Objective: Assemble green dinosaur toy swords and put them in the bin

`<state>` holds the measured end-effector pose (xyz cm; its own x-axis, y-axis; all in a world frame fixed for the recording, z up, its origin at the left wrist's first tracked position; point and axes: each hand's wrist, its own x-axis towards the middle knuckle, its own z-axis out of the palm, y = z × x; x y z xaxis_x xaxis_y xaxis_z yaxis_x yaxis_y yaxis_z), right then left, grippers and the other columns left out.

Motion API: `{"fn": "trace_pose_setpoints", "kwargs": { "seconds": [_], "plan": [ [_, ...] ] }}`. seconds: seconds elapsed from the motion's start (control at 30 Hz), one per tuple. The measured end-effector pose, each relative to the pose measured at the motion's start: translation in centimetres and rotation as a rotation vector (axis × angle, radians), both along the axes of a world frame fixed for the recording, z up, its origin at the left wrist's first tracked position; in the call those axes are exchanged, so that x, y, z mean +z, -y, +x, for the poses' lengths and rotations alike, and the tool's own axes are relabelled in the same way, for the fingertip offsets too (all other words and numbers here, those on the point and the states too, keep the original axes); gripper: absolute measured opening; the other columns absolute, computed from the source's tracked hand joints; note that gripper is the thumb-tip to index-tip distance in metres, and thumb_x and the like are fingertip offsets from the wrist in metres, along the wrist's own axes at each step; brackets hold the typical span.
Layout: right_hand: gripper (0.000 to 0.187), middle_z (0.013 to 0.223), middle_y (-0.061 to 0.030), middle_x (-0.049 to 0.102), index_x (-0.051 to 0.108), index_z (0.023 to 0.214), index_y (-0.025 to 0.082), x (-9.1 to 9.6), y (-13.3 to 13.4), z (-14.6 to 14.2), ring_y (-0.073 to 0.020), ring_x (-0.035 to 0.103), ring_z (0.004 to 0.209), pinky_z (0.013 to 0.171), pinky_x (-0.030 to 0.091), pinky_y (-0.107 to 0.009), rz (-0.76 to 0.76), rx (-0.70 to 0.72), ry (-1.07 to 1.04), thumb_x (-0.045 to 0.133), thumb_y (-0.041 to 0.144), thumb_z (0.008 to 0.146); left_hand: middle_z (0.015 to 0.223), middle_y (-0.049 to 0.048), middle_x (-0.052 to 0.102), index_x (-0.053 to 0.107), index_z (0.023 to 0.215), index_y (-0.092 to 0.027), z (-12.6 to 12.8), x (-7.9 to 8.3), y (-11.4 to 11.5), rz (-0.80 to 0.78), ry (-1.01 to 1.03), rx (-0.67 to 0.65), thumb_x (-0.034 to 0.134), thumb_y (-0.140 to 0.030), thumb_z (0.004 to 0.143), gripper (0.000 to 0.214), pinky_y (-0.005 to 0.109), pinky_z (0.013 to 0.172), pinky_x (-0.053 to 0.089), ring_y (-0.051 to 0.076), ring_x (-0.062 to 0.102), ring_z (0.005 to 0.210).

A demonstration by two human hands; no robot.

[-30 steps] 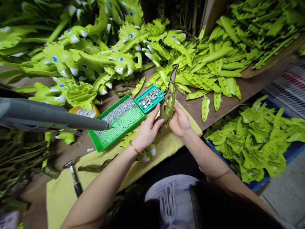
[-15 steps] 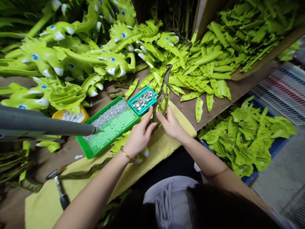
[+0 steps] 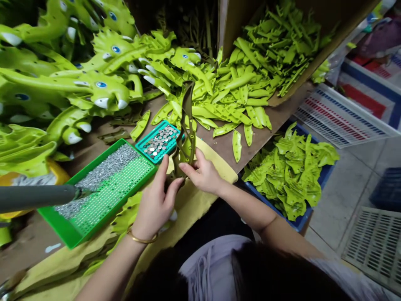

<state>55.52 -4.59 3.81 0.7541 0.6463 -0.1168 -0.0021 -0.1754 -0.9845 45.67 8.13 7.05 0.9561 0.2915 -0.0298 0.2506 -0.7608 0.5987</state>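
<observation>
Above the yellow cloth [image 3: 221,161], both hands hold a long, curved, dark olive plastic piece [image 3: 187,102] upright. A lime-green plastic part [image 3: 187,148] with small holes lies against its lower half. My left hand [image 3: 155,202] has its thumb and fingers closed around the lower left end. From the right, my right hand [image 3: 203,173] pinches the lower edge between thumb and fingers. Just beyond them is a turquoise tray [image 3: 151,157] holding silver discs [image 3: 161,140]. To the left stands a green perforated tray [image 3: 125,188] with many small silver screws [image 3: 108,165].
A grey power screwdriver [image 3: 37,197] reaches over the green tray from the left. Lime dragon-like heads [image 3: 103,90] pile up at back left, loose lime pieces [image 3: 234,96] at back centre. At right, a blue crate [image 3: 327,171] of lime parts stands below table height, near a white basket [image 3: 344,119].
The view has turned right, so the table's things sit farther left. Both hands keep hold of the olive piece, which stands more upright and shows more fully.
</observation>
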Motion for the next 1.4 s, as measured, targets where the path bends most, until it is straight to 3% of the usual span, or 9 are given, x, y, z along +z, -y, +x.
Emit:
{"fn": "trace_pose_setpoints", "kwargs": {
  "seconds": [0.4,0.5,0.57,0.67,0.83,0.97,1.2,1.27,1.4],
  "plan": [
    [0.056,0.086,-0.0013,0.072,0.048,0.130,0.026,-1.0,1.4,0.4,-0.0184,0.070,0.078,0.073,0.059,-0.035,-0.002,0.078,-0.079,0.048,0.063,0.088,0.105,0.0118,0.071,0.056,0.129,-0.012,0.6,-0.6,-0.1,-0.148,-0.116,0.003,0.047,-0.058,0.085,0.064,0.038,0.081,0.054,0.026,0.067,0.086],
    [0.062,0.105,-0.0080,0.073,0.065,0.110,0.022,-0.1,6.7,5.7,-0.0231,0.068,0.100,0.093,0.055,-0.043,-0.185,0.014,0.157,0.042,0.073,0.084,0.102,0.0086,0.071,0.062,0.111,-0.015,1.6,-0.4,-0.8,-0.370,-0.214,-0.060,0.053,-0.061,0.079,0.057,0.038,0.084,0.054,0.026,0.066,0.091],
    [0.065,0.132,-0.0108,0.062,0.061,0.123,0.023,0.1,11.0,10.0,-0.0276,0.054,0.128,0.111,0.040,-0.052,-0.439,-0.311,0.433,0.038,0.071,0.087,0.102,0.0081,0.071,0.061,0.109,-0.015,1.8,-0.4,-1.0,-0.434,-0.229,-0.059,0.055,-0.061,0.077,0.056,0.038,0.085,0.054,0.025,0.066,0.092],
    [0.085,0.159,-0.0162,0.028,0.042,0.145,0.020,-0.6,15.0,14.5,-0.0372,0.022,0.149,0.119,0.021,-0.060,-0.847,-0.366,0.530,0.051,0.073,0.079,0.103,0.0082,0.071,0.062,0.107,-0.016,1.8,-0.7,-0.9,-0.428,-0.228,-0.056,0.055,-0.061,0.077,0.055,0.038,0.086,0.054,0.026,0.066,0.093],
    [0.103,0.161,-0.0295,0.003,0.024,0.153,0.008,-2.7,9.6,13.4,-0.0468,0.007,0.149,0.118,0.016,-0.062,-1.004,-0.347,0.466,0.046,0.076,0.079,0.105,0.0075,0.072,0.064,0.106,-0.017,2.1,-1.1,-0.6,-0.377,-0.248,-0.077,0.054,-0.062,0.077,0.054,0.037,0.086,0.054,0.027,0.067,0.095],
    [0.093,0.159,-0.0318,0.013,0.026,0.151,0.005,-1.8,5.0,12.4,-0.0444,0.020,0.148,0.115,0.028,-0.057,-0.884,-0.330,0.432,0.035,0.072,0.086,0.112,0.0101,0.071,0.064,0.110,-0.016,2.3,-0.8,-1.5,-0.317,-0.255,-0.055,0.052,-0.066,0.075,0.062,0.041,0.093,0.053,0.030,0.066,0.102],
    [0.049,0.111,-0.0168,0.071,0.066,0.114,0.013,2.4,9.2,19.6,-0.0302,0.065,0.106,0.096,0.048,-0.047,-0.800,-0.479,0.600,0.035,0.046,0.095,0.121,0.0117,0.070,0.067,0.113,-0.016,0.7,-0.8,-4.0,-0.245,-0.271,0.045,0.053,-0.071,0.071,0.071,0.043,0.101,0.050,0.033,0.065,0.111],
    [0.051,0.118,-0.0185,0.068,0.063,0.120,0.011,3.0,9.0,19.7,-0.0303,0.062,0.112,0.100,0.047,-0.048,-0.749,-0.392,0.689,0.039,0.048,0.094,0.122,0.0123,0.069,0.067,0.114,-0.014,0.5,-0.8,-4.0,-0.243,-0.285,0.034,0.051,-0.071,0.072,0.072,0.043,0.103,0.049,0.033,0.065,0.113],
    [0.080,0.158,-0.0121,0.032,0.045,0.143,0.026,1.4,6.6,16.0,-0.0359,0.030,0.145,0.117,0.018,-0.066,-0.640,0.249,0.944,0.060,0.068,0.076,0.121,0.0105,0.070,0.068,0.113,-0.015,0.0,-0.7,-3.8,-0.251,-0.287,0.011,0.050,-0.067,0.075,0.066,0.042,0.102,0.051,0.031,0.066,0.113]
  ]
}}
